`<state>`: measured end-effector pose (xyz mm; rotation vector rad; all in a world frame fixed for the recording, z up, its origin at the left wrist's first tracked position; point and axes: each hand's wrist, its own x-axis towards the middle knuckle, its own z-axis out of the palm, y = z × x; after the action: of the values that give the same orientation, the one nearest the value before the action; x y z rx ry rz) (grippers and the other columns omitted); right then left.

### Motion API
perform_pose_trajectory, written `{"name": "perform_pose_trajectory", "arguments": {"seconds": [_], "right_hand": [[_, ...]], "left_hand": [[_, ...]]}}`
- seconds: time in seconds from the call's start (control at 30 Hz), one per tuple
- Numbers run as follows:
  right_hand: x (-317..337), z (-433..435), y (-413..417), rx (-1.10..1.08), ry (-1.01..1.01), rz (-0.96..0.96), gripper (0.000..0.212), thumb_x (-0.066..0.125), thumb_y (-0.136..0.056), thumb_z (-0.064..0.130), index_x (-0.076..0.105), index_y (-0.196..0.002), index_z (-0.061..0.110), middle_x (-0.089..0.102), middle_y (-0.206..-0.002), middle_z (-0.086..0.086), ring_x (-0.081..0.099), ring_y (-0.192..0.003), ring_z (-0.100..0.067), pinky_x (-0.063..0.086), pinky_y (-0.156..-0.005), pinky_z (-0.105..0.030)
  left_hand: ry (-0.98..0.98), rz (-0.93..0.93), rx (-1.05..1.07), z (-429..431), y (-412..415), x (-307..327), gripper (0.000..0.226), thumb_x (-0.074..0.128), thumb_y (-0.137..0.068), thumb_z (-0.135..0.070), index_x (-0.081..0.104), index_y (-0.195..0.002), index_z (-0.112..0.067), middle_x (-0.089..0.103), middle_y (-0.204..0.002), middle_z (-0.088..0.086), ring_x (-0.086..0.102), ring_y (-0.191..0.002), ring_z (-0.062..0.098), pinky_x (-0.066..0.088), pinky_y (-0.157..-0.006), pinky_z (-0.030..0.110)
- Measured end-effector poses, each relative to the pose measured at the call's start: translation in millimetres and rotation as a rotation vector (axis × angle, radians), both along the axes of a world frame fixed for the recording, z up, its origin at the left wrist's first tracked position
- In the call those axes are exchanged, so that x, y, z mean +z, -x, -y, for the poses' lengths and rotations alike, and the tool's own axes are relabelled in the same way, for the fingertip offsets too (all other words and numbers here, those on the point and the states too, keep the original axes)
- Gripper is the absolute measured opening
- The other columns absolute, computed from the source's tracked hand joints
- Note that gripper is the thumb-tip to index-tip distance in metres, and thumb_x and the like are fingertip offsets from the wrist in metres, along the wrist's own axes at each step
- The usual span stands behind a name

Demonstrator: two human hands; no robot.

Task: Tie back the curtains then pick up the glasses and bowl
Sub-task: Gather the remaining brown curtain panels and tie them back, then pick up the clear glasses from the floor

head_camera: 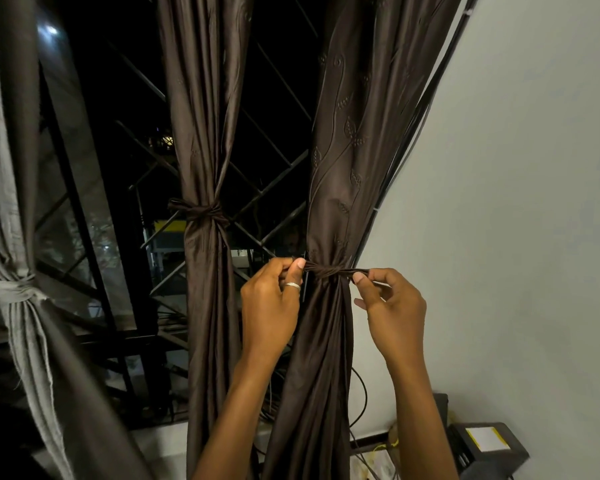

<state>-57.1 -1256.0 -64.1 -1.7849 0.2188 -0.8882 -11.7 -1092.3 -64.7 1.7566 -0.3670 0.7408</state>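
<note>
Three curtains hang across the frame: the left curtain (11,168) at the left edge, the middle curtain (201,98) left of centre, and the right curtain (340,150) just right of centre, beside the wall (516,202) that fills the right side. The grille (274,161) lies behind them, in the gaps. A tie (329,271) circles the right curtain; the left hand (271,299) pinches its left end, the right hand (392,306) its right end. A box (489,445) sits at lower right.
</note>
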Motion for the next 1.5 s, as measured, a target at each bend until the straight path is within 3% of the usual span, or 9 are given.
{"name": "perform_pose_trajectory", "arguments": {"seconds": [0.17,0.33,0.5,0.77,0.93,1.07,1.17,1.27,1.5], "right_hand": [[-3,-7,0,0.023,-0.034,-0.026,0.005,0.068,-0.097,0.027,0.072,-0.098,0.024,0.072,-0.101,0.01,0.072,-0.095,-0.012,0.063,-0.078,-0.029],[-13,-13,2,0.067,-0.089,-0.062,0.011,0.063,-0.1,0.022,0.072,-0.097,0.026,0.073,-0.103,0.009,0.071,-0.098,-0.011,0.061,-0.07,-0.021],[-30,-22,1,0.116,-0.114,-0.136,0.012,0.061,-0.101,0.024,0.073,-0.099,0.025,0.074,-0.099,0.009,0.073,-0.09,-0.008,0.064,-0.081,-0.033],[-105,-45,1,0.208,-0.074,-0.372,0.012,0.063,-0.098,0.023,0.075,-0.102,0.021,0.076,-0.092,0.006,0.072,-0.088,-0.01,0.06,-0.088,-0.043],[-149,-56,16,0.299,-0.025,-0.499,0.019,0.062,-0.099,0.026,0.075,-0.107,0.015,0.076,-0.093,0.005,0.071,-0.091,-0.009,0.051,-0.077,-0.016],[-172,-62,22,0.377,-0.096,-0.588,0.017,0.063,-0.096,0.029,0.077,-0.103,0.022,0.078,-0.091,0.007,0.073,-0.093,-0.01,0.057,-0.093,-0.035],[-182,-74,22,0.421,-0.163,-0.615,0.013,0.063,-0.094,0.032,0.076,-0.096,0.03,0.078,-0.088,0.01,0.073,-0.094,-0.01,0.056,-0.097,-0.046],[-182,-93,19,0.477,-0.176,-0.609,0.014,0.062,-0.093,0.033,0.074,-0.087,0.036,0.078,-0.086,0.013,0.074,-0.094,-0.01,0.056,-0.097,-0.049],[-161,-138,14,0.575,-0.22,-0.586,0.017,0.06,-0.1,0.024,0.075,-0.105,0.019,0.078,-0.095,0.006,0.074,-0.093,-0.008,0.057,-0.097,-0.039]], "left_hand": [[0.05,-0.097,-0.06,2,0,-4,0.021,0.056,-0.102,-0.032,0.071,-0.109,-0.018,0.07,-0.086,-0.012,0.068,-0.079,0.002,0.056,-0.071,0.017],[0.066,-0.176,-0.067,-7,5,-11,0.011,0.058,-0.101,-0.03,0.066,-0.106,-0.026,0.069,-0.086,-0.01,0.068,-0.075,0.006,0.054,-0.065,0.017],[0.112,-0.308,-0.099,-12,14,-30,0.015,0.057,-0.101,-0.036,0.065,-0.111,-0.028,0.069,-0.087,-0.013,0.07,-0.074,0.01,0.061,-0.07,0.039],[0.266,-0.614,-0.124,-17,51,-95,0.018,0.057,-0.101,-0.029,0.061,-0.119,-0.024,0.069,-0.109,-0.005,0.072,-0.078,0.009,0.061,-0.072,0.031],[0.319,-0.763,-0.042,-23,74,-139,0.018,0.059,-0.1,-0.029,0.061,-0.118,-0.024,0.071,-0.106,-0.004,0.072,-0.08,0.009,0.059,-0.071,0.027],[0.359,-0.836,0.069,-33,94,-163,0.017,0.062,-0.098,-0.029,0.061,-0.115,-0.028,0.07,-0.096,-0.011,0.069,-0.081,0.001,0.059,-0.079,0.029],[0.44,-0.868,0.121,-45,110,-169,0.025,0.062,-0.099,-0.028,0.059,-0.123,-0.021,0.067,-0.105,-0.011,0.065,-0.092,0.001,0.054,-0.092,0.026],[0.532,-0.918,0.158,-65,120,-170,0.023,0.058,-0.101,-0.03,0.059,-0.122,-0.021,0.069,-0.111,-0.004,0.067,-0.101,0.011,0.051,-0.091,0.028],[0.742,-0.831,0.25,-120,127,-157,0.01,0.056,-0.102,-0.024,0.062,-0.11,-0.024,0.071,-0.108,0.0,0.071,-0.091,0.009,0.054,-0.076,0.025]]}}
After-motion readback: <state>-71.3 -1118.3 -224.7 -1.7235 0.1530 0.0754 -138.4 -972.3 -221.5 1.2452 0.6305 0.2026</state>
